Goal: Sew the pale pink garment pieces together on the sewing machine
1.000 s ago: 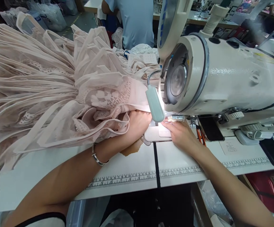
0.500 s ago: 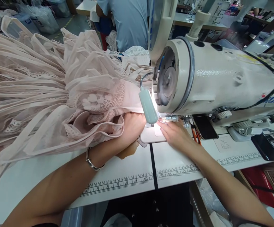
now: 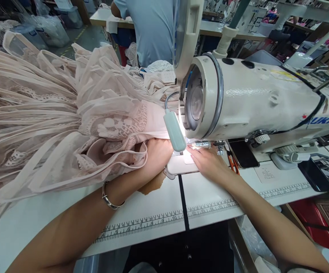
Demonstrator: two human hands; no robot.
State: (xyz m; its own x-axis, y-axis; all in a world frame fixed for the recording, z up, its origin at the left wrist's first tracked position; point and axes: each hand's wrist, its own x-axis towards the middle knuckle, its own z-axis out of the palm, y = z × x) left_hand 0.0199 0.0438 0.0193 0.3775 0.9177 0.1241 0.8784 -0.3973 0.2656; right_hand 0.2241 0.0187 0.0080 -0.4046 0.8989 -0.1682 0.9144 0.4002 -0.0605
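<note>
A pale pink lace garment (image 3: 116, 123) with sheer mesh, straps and a moulded cup lies heaped left of the sewing machine (image 3: 246, 98). My left hand (image 3: 159, 153) is curled at the garment's near edge, beside the machine bed (image 3: 181, 165); a small green lamp (image 3: 175, 131) hides its fingertips. From the right, my right hand (image 3: 208, 161) reaches under the machine head, its fingers drawn together and pointing left toward the lit sewing area. Glare and the lamp obscure what its fingertips hold.
Orange-handled scissors (image 3: 233, 163) and a dark phone (image 3: 242, 153) lie right of my right hand. A printed ruler (image 3: 150, 223) runs along the table's front edge. Brown paper (image 3: 153, 184) lies by my left wrist. A person in a blue shirt (image 3: 154, 32) sits beyond.
The view has shifted slightly, so the machine appears farther left and a little lower. Both hands keep nearly the same places beside the machine bed; the garment heap looks unchanged.
</note>
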